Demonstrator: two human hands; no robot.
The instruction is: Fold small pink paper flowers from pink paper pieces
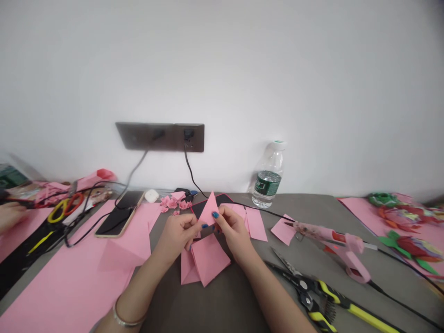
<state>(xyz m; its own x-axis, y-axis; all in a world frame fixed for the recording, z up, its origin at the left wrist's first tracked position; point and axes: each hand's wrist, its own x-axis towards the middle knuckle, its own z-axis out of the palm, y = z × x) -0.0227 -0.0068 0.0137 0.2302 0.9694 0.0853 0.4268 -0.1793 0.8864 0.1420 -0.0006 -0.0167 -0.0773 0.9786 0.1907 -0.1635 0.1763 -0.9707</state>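
Observation:
Both my hands meet over the middle of the grey table on one small pink paper piece, folded to a point that sticks up. My left hand pinches its lower left side with thumb and fingers closed. My right hand grips its right edge, its blue-painted nails on the paper. Under the hands lie two or three folded pink paper squares. A bracelet rings my left wrist.
A large pink sheet and a cabled phone lie left. Right of my hands are pink squares, a pink glue gun, scissors and yellow-handled pliers. A water bottle stands by the wall. Another person's hand shows far left.

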